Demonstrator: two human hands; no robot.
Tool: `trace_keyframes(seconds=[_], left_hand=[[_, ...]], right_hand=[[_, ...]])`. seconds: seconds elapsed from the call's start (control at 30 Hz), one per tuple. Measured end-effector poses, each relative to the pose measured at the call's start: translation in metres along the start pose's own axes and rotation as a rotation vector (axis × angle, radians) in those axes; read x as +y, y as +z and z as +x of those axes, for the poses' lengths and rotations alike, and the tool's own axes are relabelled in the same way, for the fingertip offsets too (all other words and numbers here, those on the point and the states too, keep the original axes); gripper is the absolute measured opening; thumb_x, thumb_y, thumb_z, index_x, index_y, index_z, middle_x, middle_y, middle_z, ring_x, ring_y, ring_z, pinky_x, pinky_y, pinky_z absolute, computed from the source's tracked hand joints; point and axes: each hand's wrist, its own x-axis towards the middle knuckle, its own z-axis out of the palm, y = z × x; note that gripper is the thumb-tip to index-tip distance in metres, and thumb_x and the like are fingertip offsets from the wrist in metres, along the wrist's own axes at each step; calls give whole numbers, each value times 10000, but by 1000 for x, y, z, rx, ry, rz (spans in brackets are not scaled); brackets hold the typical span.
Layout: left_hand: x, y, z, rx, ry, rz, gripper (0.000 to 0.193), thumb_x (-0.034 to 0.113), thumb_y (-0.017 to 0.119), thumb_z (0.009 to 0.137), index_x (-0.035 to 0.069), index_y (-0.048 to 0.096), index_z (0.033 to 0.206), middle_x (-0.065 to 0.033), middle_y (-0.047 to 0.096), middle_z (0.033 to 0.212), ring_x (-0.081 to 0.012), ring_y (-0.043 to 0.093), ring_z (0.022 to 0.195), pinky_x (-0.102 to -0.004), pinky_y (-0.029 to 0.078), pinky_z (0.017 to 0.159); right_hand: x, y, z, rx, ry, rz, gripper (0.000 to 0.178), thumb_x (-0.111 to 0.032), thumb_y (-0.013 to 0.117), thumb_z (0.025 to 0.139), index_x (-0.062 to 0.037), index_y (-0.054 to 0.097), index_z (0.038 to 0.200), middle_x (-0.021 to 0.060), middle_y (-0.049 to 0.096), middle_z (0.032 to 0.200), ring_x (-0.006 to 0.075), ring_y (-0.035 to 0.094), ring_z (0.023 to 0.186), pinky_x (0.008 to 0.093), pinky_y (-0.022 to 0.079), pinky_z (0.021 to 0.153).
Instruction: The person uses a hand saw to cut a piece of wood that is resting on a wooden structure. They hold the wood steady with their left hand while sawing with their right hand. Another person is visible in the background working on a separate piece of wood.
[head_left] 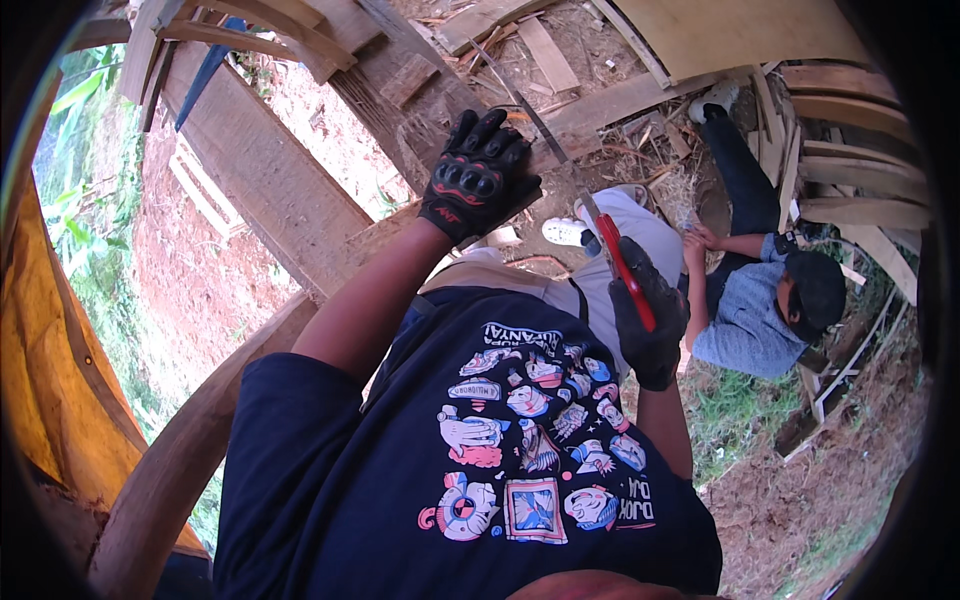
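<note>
I see left hand [480, 175] loosely spread at the beam's [380, 118] near end, probably steadying it; right hand [655, 330] wraps the red-handled saw [622, 265] beside that end, likely for control.

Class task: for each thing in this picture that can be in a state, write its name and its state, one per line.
Left hand: gloved, open, palm down by the timber.
Timber: lying slantwise.
Right hand: gloved, closed around the tool.
Red-handled tool: held, handle toward the body.
Co-worker: low down, hands together.
Wood scraps: scattered on the ground.
</note>
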Motion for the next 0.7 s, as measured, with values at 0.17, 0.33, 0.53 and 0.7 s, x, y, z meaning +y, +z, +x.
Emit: trace_keyframes(seconds=[0.17, 0.33, 0.53, 0.7], left_hand=[[-1, -1, 2, -10, -1, -18, 574, 531, 792, 954, 78, 776, 1307, -154, 720, 1397, -390, 548, 1501, -617, 315, 1336], [-2, -2, 1, 6, 7, -49, 555, 520, 803, 952, 83, 786, 1295, -135, 728, 1397, -382, 551, 1501, -622, 319, 1334], [-5, 8, -4, 31, 7, -64, 518, 483, 801, 951, 103, 771, 1301, -107, 725, 1398, -358, 550, 1501, -602, 308, 1335], [-1, 1, -1, -5, 20, -12, 507, 477, 794, 954, 88, 769, 1278, -106, 725, 1387, -355, 566, 1480, -596, 315, 1326]], right_hand=[[-12, -5, 1, -42, 49, -27, 488, -13, 783, 974, -1, 711, 1456, 208, 775, 1397, 360, 786, 1239, 420, 616, 1024], [-15, -6, 7, -30, 1, -71, 488, -57, 803, 967, -6, 712, 1443, 196, 772, 1409, 336, 805, 1202, 401, 634, 967], [-35, -4, 24, -21, 18, -84, 473, -58, 802, 971, 1, 715, 1433, 196, 773, 1407, 324, 801, 1215, 397, 630, 976], [-36, 0, 24, 21, 119, -4, 458, -87, 785, 996, 4, 711, 1438, 186, 782, 1392, 321, 800, 1215, 395, 618, 1002]])
